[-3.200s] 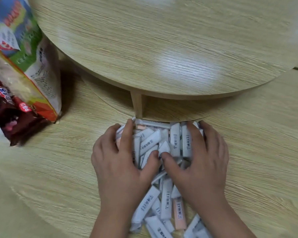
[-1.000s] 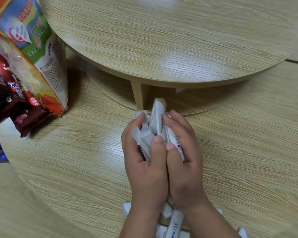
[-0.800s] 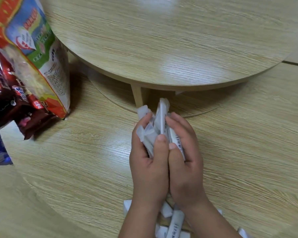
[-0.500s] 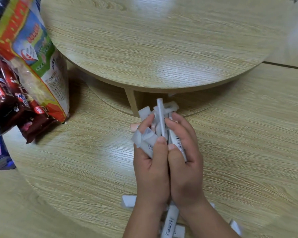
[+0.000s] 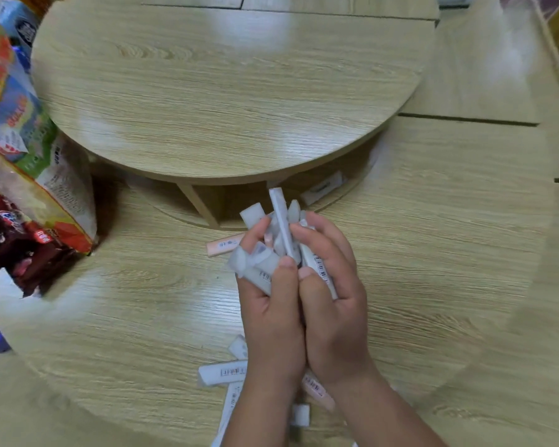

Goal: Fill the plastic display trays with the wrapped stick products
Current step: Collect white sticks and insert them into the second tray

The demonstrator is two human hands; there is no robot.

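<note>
1. You are clasping a bunch [image 5: 283, 221] of wrapped sticks between both hands, which are pressing side by side above the lower tier [image 5: 126, 301].
2. Your left hand [image 5: 271, 317] is curling round the left side of the bunch, with its thumb pressing on the white wrappers and its fingers wrapping behind.
3. Your right hand [image 5: 334, 317] is gripping the right side, with its thumb lying against a stick that bears a barcode.
4. The sticks are poking up out of your grasp at mixed angles, and the tallest one is pointing toward the upper tier [image 5: 223, 91].
5. A pink stick [image 5: 223, 247] is lying flat on the lower tier, just left of your left fingers.
6. More loose sticks [image 5: 221, 372], white and pink, are lying on the lower tier under and beside your wrists.
7. One white stick [image 5: 323, 188] is lying in the shadow under the upper tier's edge, beyond your right hand.
8. Snack bags [image 5: 36, 188] are leaning at the left edge, well apart from your hands.
</note>
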